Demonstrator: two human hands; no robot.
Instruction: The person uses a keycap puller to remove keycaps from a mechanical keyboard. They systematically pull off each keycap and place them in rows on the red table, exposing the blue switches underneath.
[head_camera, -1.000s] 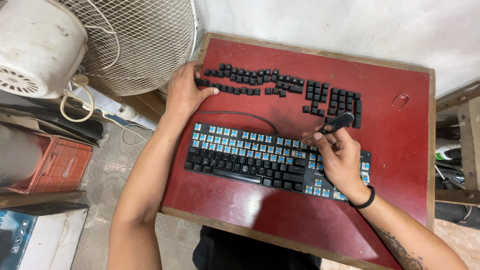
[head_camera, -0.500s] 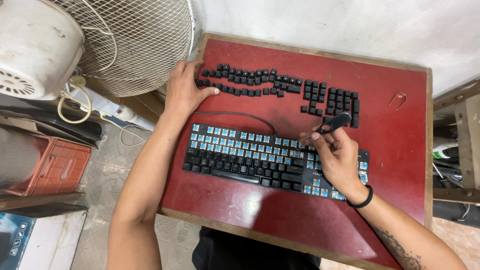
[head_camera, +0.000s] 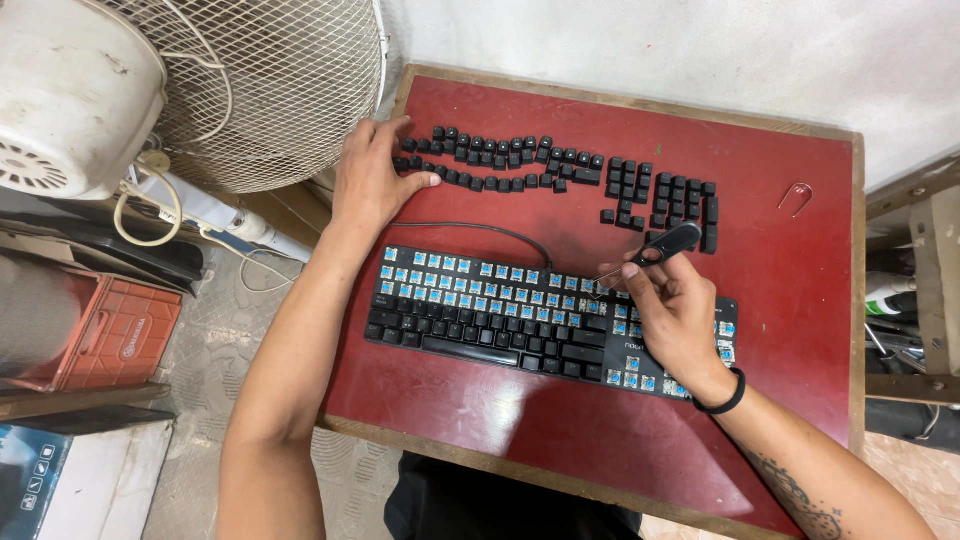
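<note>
A red worktop (head_camera: 800, 300) with a wooden rim stands against a pale wall, seen from above. At its middle lies a black mechanical keyboard (head_camera: 500, 325), its cable (head_camera: 480, 228) looping off the upper edge. Most of the upper rows are stripped to bare blue switches, while the lower rows on the left half keep their black caps.

The right hand (head_camera: 675, 315) rests over the right part of the keyboard. Its fingers are pressed together, pinching the black handle of a wire keycap puller (head_camera: 660, 248), whose thin wire prongs point down and left toward the switches. The left hand (head_camera: 370, 180) lies flat at the upper left of the worktop. Its fingers are spread, touching the left end of the rows of loose black keycaps (head_camera: 520, 160) laid out in keyboard order. A second block of keycaps (head_camera: 665, 195) sits to their right.

By the look of it, the step in hand is keycap removal, about half done. The next move would call for seating the prongs squarely under a remaining cap.

A small wire clip (head_camera: 797, 197) lies near the right edge. Beyond the worktop stand a white mesh fan (head_camera: 250, 80) and an orange crate (head_camera: 115, 335).
</note>
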